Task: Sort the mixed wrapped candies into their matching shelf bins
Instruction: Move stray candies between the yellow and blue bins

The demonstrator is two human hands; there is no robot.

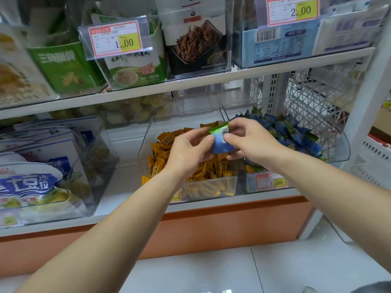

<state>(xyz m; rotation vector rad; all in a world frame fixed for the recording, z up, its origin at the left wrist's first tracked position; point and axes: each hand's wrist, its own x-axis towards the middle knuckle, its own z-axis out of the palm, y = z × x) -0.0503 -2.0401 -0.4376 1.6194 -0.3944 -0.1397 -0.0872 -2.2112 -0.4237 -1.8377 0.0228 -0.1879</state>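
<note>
Above the middle bin [146, 149], I hold one candy [221, 142] between both hands, clear of the pile below. Its wrapper is green at the top and blue lower down, with a barcode facing me. My left hand [190, 149] pinches its left edge, thumb tip on the front, the other fingers curled behind. My right hand [251, 142] grips the right side, thumb pressed just under the barcode and fingers wrapped round the back. Orange candies [160, 144] fill the clear bin under my hands. Just to the right, a second clear bin [343, 149] holds blue candies [292, 132] whose wrappers look like the one I hold. A price tag [270, 182] reading 1.00 sits on that bin's front, below my right wrist. Both bins stand side by side on the lower shelf [127, 187].
</note>
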